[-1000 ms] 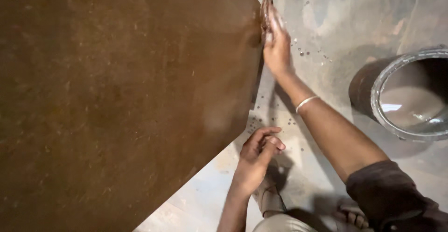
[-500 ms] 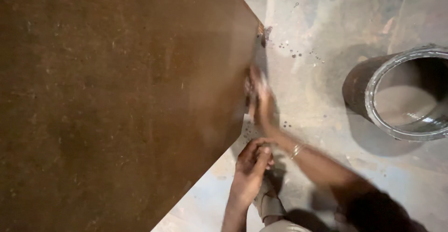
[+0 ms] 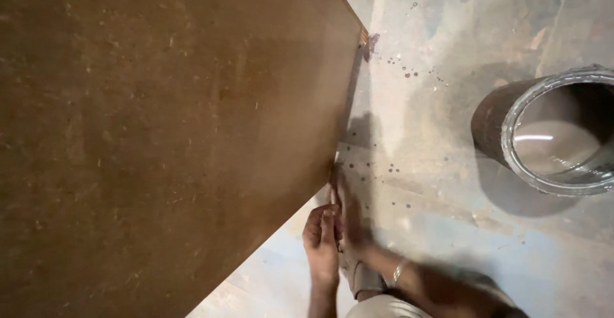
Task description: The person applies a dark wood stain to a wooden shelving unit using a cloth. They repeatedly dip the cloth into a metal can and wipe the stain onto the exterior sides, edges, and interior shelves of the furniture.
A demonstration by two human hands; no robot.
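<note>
Working on a big brown board (image 3: pixel 166 132), propped at a slant over the floor (image 3: pixel 441 241) and filling the left of the view. Pressing the right hand (image 3: pixel 348 219) flat along the board's right edge, close to the lower corner, fingers straight and together, gripping nothing that can be seen. Keeping the left hand (image 3: pixel 322 241) just beside it, touching or nearly so, at that same corner, fingers loosely curled; cannot tell whether anything is pinched inside. Wearing a thin bangle (image 3: pixel 400 270) on the right wrist. To the right, well apart from both hands, an open can (image 3: pixel 550 132) with pale liquid in it. On progress: judging by the dark smear at the top corner (image 3: pixel 366 38) and the drips (image 3: pixel 409 72) scattered below it, probably almost the whole length of the edge already rubbed, with only the last short stretch at the lower corner left; nothing to show about the other edges. Against a second ago: then reaching high, right palm up at the top corner, arm stretched out; half a second ago, midway down the edge; now down at the bottom beside the left, hardly shifted from its spot.
</note>
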